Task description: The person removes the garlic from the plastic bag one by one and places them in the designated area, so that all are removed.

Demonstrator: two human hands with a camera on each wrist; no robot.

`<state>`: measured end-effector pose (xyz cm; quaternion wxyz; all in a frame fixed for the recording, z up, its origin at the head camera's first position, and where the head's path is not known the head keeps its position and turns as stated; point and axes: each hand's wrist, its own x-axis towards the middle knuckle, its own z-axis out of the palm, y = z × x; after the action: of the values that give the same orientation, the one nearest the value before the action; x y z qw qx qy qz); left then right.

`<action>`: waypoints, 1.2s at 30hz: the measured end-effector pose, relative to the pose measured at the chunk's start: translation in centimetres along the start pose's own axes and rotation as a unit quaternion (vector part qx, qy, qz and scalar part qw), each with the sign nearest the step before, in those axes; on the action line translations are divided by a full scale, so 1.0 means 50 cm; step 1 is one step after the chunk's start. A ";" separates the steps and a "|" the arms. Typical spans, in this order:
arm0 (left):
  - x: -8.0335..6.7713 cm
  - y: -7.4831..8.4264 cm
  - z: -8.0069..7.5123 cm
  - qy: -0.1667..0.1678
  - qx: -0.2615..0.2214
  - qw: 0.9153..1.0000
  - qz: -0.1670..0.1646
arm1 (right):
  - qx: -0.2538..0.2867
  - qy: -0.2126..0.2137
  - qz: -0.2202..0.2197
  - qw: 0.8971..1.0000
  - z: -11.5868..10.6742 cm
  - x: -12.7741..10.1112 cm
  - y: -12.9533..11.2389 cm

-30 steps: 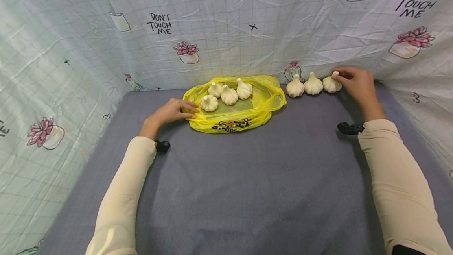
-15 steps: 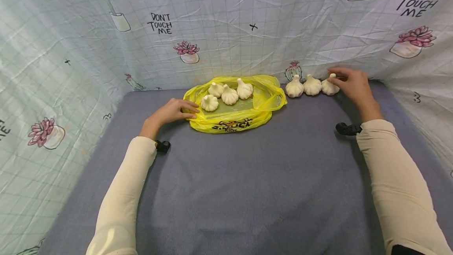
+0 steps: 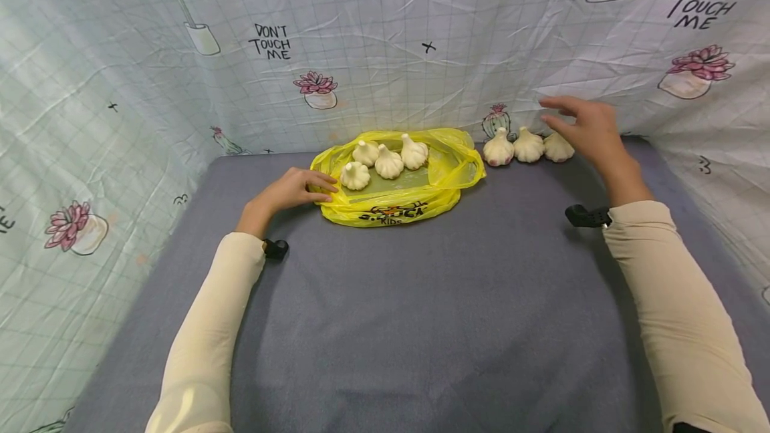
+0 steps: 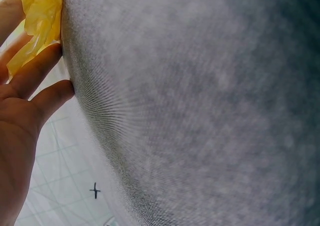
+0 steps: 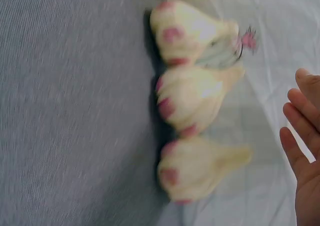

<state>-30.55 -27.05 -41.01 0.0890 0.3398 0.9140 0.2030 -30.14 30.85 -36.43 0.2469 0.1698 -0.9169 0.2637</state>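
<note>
garlic bulbs sit in two groups on the grey table (image 3: 421,299). three bulbs (image 3: 527,147) stand in a row at the back right edge, against the printed cloth wall (image 3: 385,52), each touching or just beside the next. the right wrist view shows the same three (image 5: 192,101) side by side, blurred, with pink blotches on their skins and their stems pointing toward the cloth.

the right hand (image 3: 586,129) hangs just above and beside the rightmost bulb of that row, apart from it. its fingers (image 3: 556,104) are stretched out and loose, holding nothing. in the right wrist view the fingertips (image 5: 300,131) show at the right edge, clear of the bulbs.

four more bulbs (image 3: 385,160) lie inside a yellow bag (image 3: 448,176) that is spread flat near the back middle of the table, well apart from the row of three. the bag has dark print on its front fold.

the left hand (image 3: 291,191) rests on the table at the bag's left edge. its fingers (image 3: 321,182) lie nearly straight and touch the yellow plastic, pressing on the rim rather than curling round it. the left wrist view shows these fingers (image 4: 30,76) lying against a fold of the bag (image 4: 42,16) beside the grey surface.

both arms wear cream sleeves (image 3: 210,326), and a small black camera mount (image 3: 586,216) sits at the right wrist.
</note>
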 end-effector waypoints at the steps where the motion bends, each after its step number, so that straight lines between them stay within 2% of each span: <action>1: 0.000 0.000 0.000 0.000 0.000 1.000 0.000 | -0.002 0.002 -0.013 1.000 0.003 0.003 -0.007; 5: 0.000 0.001 -0.002 -0.003 -0.003 1.000 -0.004 | 0.011 -0.002 -0.044 0.999 0.017 0.014 -0.034; 12: 0.003 0.008 -0.005 -0.003 -0.008 1.000 -0.011 | 0.032 -0.048 -0.061 0.996 0.046 0.030 -0.075; 24: 0.004 0.009 -0.006 0.000 -0.014 1.000 -0.022 | 0.082 -0.109 -0.109 0.985 0.131 0.055 -0.139; 30: 0.007 0.007 -0.008 -0.002 -0.016 0.999 -0.032 | 0.105 -0.121 -0.106 0.981 0.167 0.069 -0.164; 36: 0.006 0.008 -0.009 -0.004 -0.022 0.999 -0.040 | 0.121 -0.172 -0.072 0.975 0.206 0.088 -0.191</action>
<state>-30.70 -26.73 -40.45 0.1085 0.3015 0.9219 0.2179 -33.27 16.51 -37.85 0.0813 0.3067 -0.8923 0.3210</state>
